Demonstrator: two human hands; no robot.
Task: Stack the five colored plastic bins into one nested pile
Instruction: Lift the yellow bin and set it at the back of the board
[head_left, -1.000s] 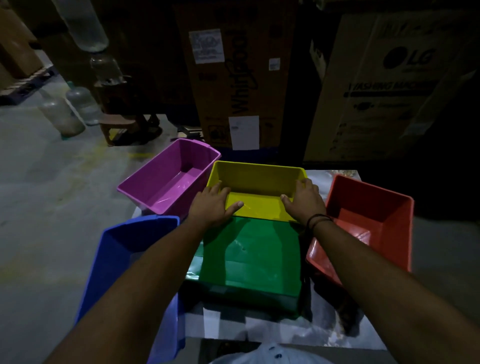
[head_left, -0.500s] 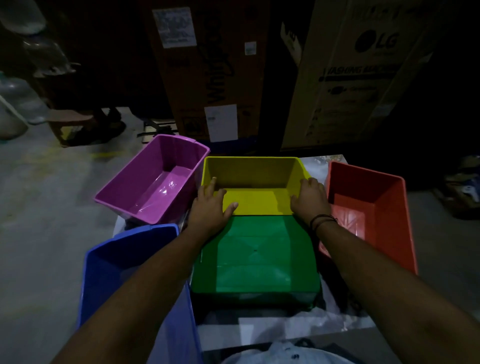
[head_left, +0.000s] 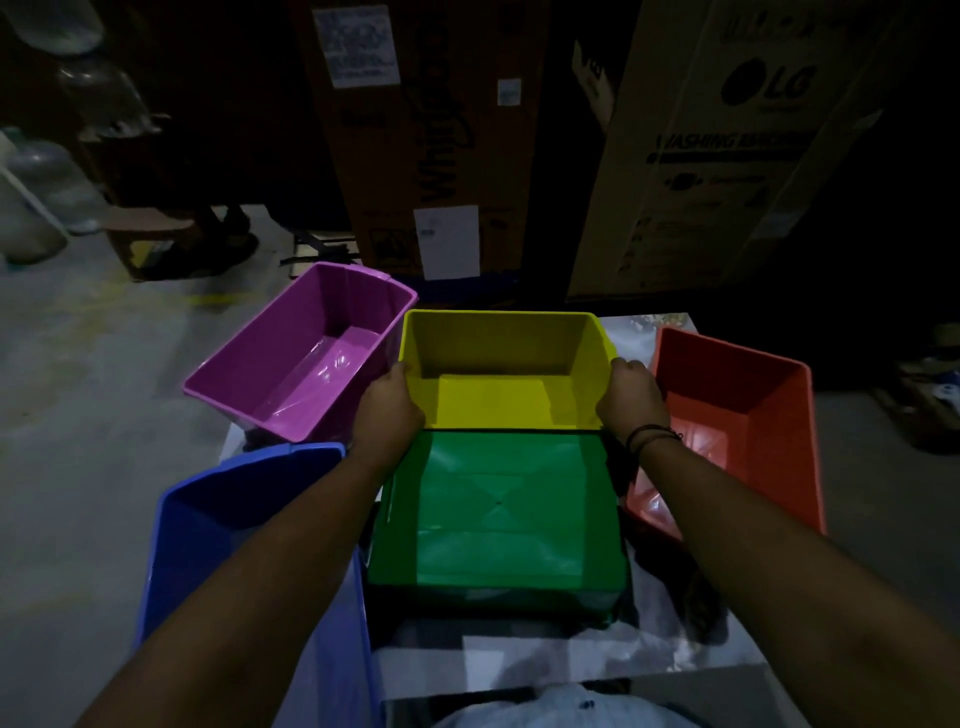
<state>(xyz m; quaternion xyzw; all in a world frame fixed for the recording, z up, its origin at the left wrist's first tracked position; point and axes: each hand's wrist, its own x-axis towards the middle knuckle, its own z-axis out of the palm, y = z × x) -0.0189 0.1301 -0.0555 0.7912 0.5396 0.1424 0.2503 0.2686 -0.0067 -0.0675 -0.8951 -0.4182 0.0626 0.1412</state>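
Note:
Five open plastic bins sit on a small table. The yellow bin (head_left: 498, 343) is at the back centre, with the green bin (head_left: 498, 509) directly in front of it. A purple bin (head_left: 291, 358) stands tilted at the back left, a blue bin (head_left: 218, 525) at the front left, and a red-orange bin (head_left: 748, 415) on the right. My left hand (head_left: 387, 410) grips the yellow bin's left wall. On its right wall my right hand (head_left: 631, 397) is clamped, a dark band on the wrist.
Tall cardboard appliance boxes (head_left: 717, 145) stand just behind the table. Large water bottles (head_left: 47, 176) and a low stand sit on the concrete floor at the left. The table's pale covering (head_left: 571, 654) shows in front of the green bin.
Both hands have slid from the yellow bin's near rim out to its left and right walls. The view has tilted slightly, and the bins have stayed put.

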